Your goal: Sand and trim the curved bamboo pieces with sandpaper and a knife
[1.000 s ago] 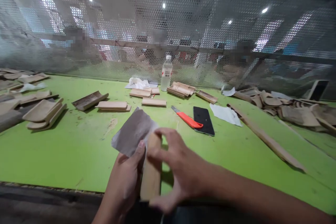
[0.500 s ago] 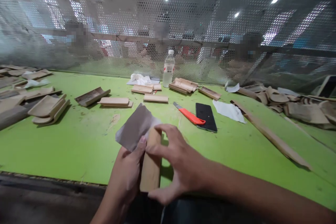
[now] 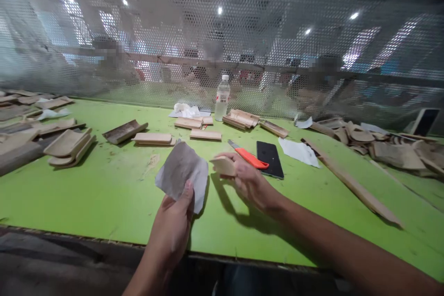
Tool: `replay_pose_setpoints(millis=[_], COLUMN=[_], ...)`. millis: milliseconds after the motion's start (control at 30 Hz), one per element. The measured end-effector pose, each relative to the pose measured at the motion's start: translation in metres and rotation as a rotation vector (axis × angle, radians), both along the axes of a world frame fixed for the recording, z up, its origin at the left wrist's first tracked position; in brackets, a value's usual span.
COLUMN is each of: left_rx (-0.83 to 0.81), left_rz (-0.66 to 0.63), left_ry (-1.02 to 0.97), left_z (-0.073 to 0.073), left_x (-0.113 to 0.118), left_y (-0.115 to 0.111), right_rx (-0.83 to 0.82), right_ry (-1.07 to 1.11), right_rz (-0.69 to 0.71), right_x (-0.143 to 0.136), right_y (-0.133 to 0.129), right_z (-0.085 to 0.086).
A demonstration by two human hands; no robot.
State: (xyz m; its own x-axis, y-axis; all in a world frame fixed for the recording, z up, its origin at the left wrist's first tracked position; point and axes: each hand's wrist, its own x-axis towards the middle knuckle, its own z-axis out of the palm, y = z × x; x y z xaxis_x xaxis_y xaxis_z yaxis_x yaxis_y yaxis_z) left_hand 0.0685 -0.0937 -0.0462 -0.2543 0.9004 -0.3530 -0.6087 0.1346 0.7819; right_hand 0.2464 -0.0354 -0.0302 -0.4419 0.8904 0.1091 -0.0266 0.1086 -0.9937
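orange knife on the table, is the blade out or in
Out: the orange knife has its grey blade showing at the far end.

Behind the bottle [image 3: 222,101], people [image 3: 114,70] are blurred by the perforated screen [image 3: 156,18]; the bottle's label [image 3: 222,97] cannot be read. In front of the bottle, most fingers of the left hand [image 3: 174,222] are hidden by the grey sheet [image 3: 182,169], and part of the wooden piece [image 3: 224,166] is covered by the right hand [image 3: 250,180]. Far left of the bottle, heaped bamboo slats [image 3: 21,137] are cut off by the picture's edge.
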Motion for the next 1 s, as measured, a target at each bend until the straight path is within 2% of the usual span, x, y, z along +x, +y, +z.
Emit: replay_pose_setpoints(millis=[133, 233, 367, 567, 767, 833, 1000], left_rx=[-0.041, -0.037, 0.037, 0.049, -0.096, -0.068, -0.012], left_rz=[0.005, 0.017, 0.027, 0.017, 0.049, 0.056, 0.034], left_ry=[0.012, 0.010, -0.003, 0.029, 0.318, 0.380, 0.320], left_z=[-0.005, -0.003, -0.001, -0.009, 0.001, 0.004, -0.004], left_x=[-0.001, 0.001, 0.003, 0.001, 0.002, 0.003, 0.003], left_y=[0.000, -0.001, -0.001, 0.001, -0.006, -0.009, -0.007], right_rx=[-0.309, -0.394, -0.430, -0.472, -0.476, -0.446, -0.414], right_ry=[0.219, 0.284, 0.304, 0.303, 0.264, 0.270, 0.279], right_rz=[0.133, 0.176, 0.197, 0.278, 0.341, 0.339, 0.337], right_x=[-0.003, -0.001, 0.001, 0.000, 0.002, 0.003, 0.003], right_y=[-0.004, -0.003, -0.002, -0.005, -0.006, -0.006, -0.005], right_z=[-0.002, -0.001, -0.002, -0.004, -0.007, -0.008, -0.013])
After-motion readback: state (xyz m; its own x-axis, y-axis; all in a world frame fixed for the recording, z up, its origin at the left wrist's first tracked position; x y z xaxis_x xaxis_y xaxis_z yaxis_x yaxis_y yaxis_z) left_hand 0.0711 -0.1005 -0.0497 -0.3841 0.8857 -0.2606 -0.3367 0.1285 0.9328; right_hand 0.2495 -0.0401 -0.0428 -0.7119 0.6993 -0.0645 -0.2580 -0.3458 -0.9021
